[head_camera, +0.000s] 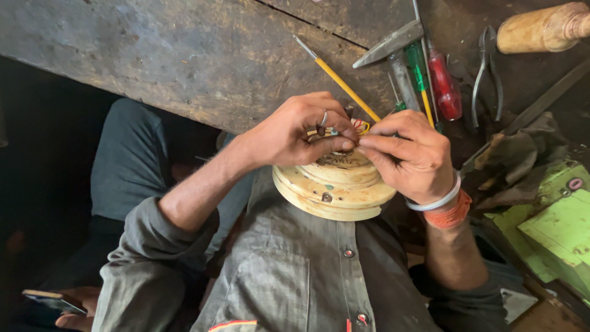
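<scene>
- Left hand (295, 132): fingers pinched on thin coloured wires (359, 127) atop the round wooden former (335, 184).
- Right hand (412, 154): fingertips pinching the same wires.
- Former rests against the workbench (184, 55) edge, in the lap.

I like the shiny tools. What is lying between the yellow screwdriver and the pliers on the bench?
In the head view, between the yellow screwdriver and the pliers lie a hammer head, a green-handled screwdriver and a red-handled screwdriver.

Tools (430, 80) on workbench (203, 55) behind disc (335, 187)
</scene>
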